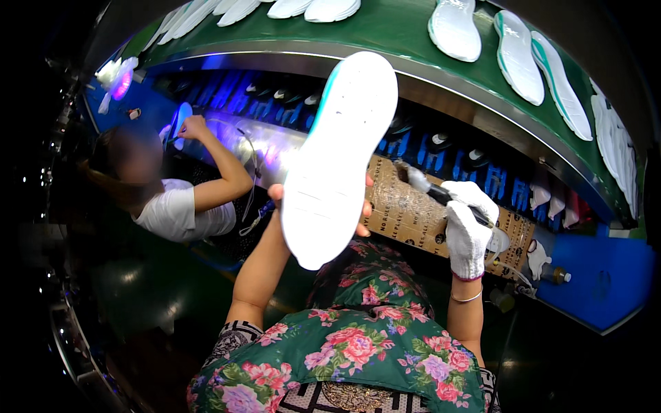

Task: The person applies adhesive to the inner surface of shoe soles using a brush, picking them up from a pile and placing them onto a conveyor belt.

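A white shoe sole (344, 151) with a teal stripe along its upper left edge is held up before me. My left hand (365, 208) grips it from behind, its fingertips showing at both sides and the palm hidden. In a white knit glove, my right hand (467, 234) is closed round the dark handle of a brush (438, 193). The brush's pale head points left, toward the sole but apart from it, over the brown printed cardboard (406, 219) on the bench. A thin tube hangs below the glove.
Above the bench runs a green conveyor belt (396, 26) with a metal edge, carrying several white soles (520, 58). Dark shoes stand in blue holders beneath it. At left a co-worker (186, 203) handles a sole under violet light. A small bottle (556, 274) lies at the right on a blue surface.
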Demonstrator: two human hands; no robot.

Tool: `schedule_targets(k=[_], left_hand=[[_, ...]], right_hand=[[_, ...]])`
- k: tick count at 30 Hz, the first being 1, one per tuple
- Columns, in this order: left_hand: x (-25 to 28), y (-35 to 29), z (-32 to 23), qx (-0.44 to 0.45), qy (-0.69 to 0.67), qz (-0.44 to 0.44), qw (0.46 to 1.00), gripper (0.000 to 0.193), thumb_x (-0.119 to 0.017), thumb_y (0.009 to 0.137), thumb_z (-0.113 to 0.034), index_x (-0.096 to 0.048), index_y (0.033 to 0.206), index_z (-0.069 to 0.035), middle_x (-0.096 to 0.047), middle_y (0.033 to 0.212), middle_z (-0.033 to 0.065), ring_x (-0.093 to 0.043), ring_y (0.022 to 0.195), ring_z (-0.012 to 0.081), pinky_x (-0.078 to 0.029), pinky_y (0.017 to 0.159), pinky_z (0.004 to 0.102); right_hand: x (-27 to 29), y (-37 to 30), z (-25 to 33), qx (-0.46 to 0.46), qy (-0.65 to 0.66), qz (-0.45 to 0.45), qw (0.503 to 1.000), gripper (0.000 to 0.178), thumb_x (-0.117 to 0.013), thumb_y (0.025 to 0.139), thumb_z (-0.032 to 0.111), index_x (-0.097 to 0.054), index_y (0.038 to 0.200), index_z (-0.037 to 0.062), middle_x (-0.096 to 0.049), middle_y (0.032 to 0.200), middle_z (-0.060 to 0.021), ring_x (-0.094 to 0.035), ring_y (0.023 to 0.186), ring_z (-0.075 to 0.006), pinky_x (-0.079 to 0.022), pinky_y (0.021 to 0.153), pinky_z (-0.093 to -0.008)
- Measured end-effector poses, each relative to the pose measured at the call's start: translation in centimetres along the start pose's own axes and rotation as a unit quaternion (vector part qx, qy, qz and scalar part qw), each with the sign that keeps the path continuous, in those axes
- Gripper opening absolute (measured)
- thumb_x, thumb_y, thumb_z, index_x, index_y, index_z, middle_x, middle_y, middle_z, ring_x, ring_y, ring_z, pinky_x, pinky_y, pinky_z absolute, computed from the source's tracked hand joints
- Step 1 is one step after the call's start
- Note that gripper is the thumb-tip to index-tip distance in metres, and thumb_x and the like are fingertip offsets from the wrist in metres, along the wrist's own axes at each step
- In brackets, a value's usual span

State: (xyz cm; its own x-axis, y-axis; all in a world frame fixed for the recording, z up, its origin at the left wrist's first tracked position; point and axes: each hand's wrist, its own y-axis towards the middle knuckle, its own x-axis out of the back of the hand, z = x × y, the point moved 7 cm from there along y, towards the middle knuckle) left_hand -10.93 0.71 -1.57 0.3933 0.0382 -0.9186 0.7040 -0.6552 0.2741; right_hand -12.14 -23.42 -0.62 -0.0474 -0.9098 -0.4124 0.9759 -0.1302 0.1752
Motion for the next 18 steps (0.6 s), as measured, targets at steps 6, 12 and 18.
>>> schedule_targets(k=[6,12,18], left_hand=[[-2.9,12.4,-4.7,0.0,0.036,0.0,0.999,0.112,-0.041,0.086,-0.084,-0.026,0.154,0.003,-0.038,0.144,0.0353,-0.058,0.111,0.0498,-0.058,0.078,0.0596],[4.2,17.1,-4.1,-0.1,-0.165,-0.206,0.959,0.093,-0.035,0.101,-0.064,-0.001,0.158,0.001,-0.008,0.159,0.0359,-0.016,0.149,0.0486,-0.029,0.12,0.0567],[2.3,13.2,-10.2,-0.33,0.739,-0.318,0.494,0.064,-0.077,0.088,-0.022,-0.048,0.141,0.0,-0.061,0.111,0.0134,-0.059,0.101,0.0237,-0.052,0.087,0.0352]], right_hand=[[2.3,-1.6,-4.1,-0.072,-0.038,-0.061,0.995,0.017,-0.075,0.082,-0.003,-0.075,0.099,-0.0033,-0.074,0.1,-0.0133,-0.069,0.089,-0.0179,-0.053,0.081,-0.028],[2.1,-3.8,-9.0,-0.14,-0.081,-0.052,0.986,0.016,-0.076,0.085,0.001,-0.076,0.101,-0.0014,-0.072,0.092,-0.004,-0.064,0.083,-0.009,-0.051,0.076,-0.0237],[4.4,-6.0,-10.4,-0.184,-0.027,-0.135,0.973,0.017,-0.076,0.085,0.001,-0.076,0.102,-0.001,-0.073,0.094,-0.0039,-0.066,0.084,-0.0103,-0.052,0.076,-0.0246]])
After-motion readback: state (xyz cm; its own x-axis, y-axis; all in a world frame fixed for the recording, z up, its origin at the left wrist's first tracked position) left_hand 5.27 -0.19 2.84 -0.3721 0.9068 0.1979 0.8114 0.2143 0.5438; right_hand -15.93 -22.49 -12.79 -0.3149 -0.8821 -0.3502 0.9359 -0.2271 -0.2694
